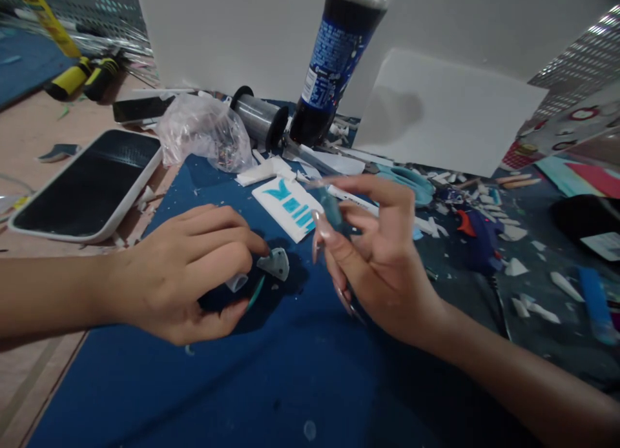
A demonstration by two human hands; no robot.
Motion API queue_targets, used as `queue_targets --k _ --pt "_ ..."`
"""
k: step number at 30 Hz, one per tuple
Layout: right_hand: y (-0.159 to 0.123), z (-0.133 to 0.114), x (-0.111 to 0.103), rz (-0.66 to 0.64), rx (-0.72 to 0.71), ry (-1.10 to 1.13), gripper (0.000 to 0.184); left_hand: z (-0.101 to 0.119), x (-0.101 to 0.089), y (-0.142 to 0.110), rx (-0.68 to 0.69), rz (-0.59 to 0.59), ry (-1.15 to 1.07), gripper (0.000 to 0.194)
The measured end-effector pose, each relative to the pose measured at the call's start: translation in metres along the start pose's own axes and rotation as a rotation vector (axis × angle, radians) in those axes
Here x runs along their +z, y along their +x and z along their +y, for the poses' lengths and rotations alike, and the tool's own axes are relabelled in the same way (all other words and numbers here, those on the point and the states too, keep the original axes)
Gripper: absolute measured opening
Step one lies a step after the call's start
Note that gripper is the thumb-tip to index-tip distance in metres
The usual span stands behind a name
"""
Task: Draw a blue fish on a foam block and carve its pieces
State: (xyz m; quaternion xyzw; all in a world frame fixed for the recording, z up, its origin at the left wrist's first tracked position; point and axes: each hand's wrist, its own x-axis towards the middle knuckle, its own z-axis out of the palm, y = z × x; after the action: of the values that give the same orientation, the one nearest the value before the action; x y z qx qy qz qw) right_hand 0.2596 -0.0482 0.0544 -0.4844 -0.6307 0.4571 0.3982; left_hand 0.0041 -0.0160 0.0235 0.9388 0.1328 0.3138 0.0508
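My left hand is closed, its fingers curled low over the blue mat. At its fingertips is a small greyish translucent wedge-shaped piece with tiny dark dots. A small clear tube-like bit shows between the fingers and thumb. To the right, my right hand is raised above the mat, pinching a small teal piece that is blurred, so its kind is unclear. Behind the hands lies a white card with bright blue shapes.
A phone lies at left. Behind stand a plastic bag, a spool and a dark soda bottle. Blue-handled scissors, white scraps and a dark blue glue gun lie at right. White boards rise at the back.
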Motion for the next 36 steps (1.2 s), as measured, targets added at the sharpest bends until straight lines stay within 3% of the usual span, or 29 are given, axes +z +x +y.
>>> queue_targets --k 2,7,9,12,14,16,19,25,36 --pt "0.005 -0.003 -0.006 -0.078 0.004 0.122 0.015 0.000 -0.001 0.001 0.010 -0.007 0.012 0.008" --pt "0.015 -0.005 -0.016 -0.288 0.218 0.573 0.054 0.001 -0.003 0.003 0.055 -0.021 0.089 0.009" --pt "0.013 -0.001 -0.016 -0.251 0.213 0.627 0.052 0.001 -0.004 0.003 0.061 -0.021 0.105 0.013" --pt "0.010 0.009 -0.013 -0.143 0.104 0.590 0.045 0.001 -0.006 0.004 0.047 -0.023 0.093 0.018" --pt "0.009 0.016 -0.011 -0.161 0.039 0.503 0.050 0.001 -0.006 0.005 0.032 -0.020 0.061 0.020" --pt "0.008 0.019 -0.008 -0.188 0.070 0.386 0.047 0.001 -0.006 0.006 0.018 -0.017 0.025 0.020" --pt "0.009 0.019 -0.006 -0.130 0.157 0.274 0.034 0.001 -0.005 0.006 -0.030 -0.029 -0.024 0.020" --pt "0.009 0.014 -0.006 -0.148 0.135 0.210 0.043 0.002 -0.003 0.006 -0.216 -0.019 -0.166 0.026" --pt "0.010 0.019 -0.006 -0.181 0.098 0.127 0.045 0.000 -0.006 0.008 -0.204 -0.031 -0.161 0.026"
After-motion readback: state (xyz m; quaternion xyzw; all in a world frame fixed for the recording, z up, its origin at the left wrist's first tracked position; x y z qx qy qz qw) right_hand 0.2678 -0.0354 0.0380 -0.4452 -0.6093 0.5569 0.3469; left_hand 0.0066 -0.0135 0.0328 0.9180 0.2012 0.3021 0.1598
